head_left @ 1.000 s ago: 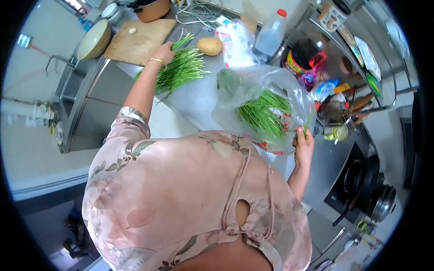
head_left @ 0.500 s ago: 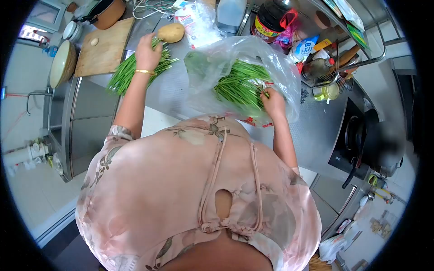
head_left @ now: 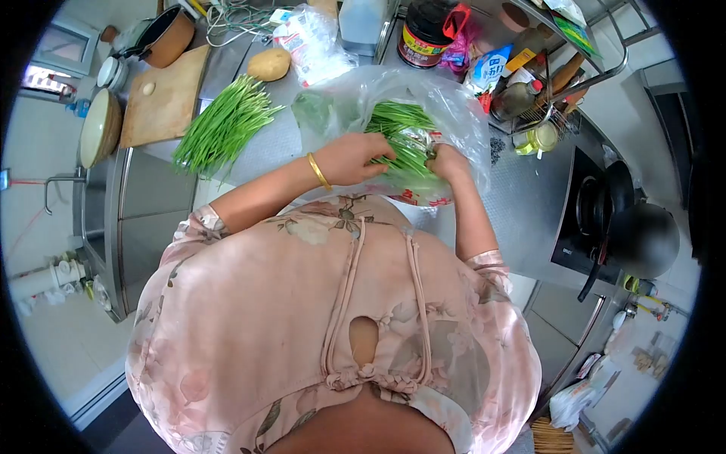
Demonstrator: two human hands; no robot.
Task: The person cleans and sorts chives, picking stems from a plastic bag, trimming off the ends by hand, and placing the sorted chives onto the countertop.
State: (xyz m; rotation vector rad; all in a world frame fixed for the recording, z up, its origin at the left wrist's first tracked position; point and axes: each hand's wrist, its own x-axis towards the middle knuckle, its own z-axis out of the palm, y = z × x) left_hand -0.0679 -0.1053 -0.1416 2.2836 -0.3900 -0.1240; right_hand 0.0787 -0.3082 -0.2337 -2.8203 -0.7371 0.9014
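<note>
The left hand (head_left: 348, 159), partly open with bent fingers, touches the green stalks (head_left: 399, 119) inside the clear plastic bag (head_left: 457, 98) on the table (head_left: 518, 212), while the right hand (head_left: 448, 162) curls beside them, its fingertips hidden and its grasp impossible to tell.

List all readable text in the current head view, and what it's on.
No text reads reliably.
Dark jar: label too blurred.
Blue-and-white packet: characters too small.
Clear bag with greens inside: red print, crumpled, unreadable.
Cooktop: tiny pale mark, unreadable.
</note>
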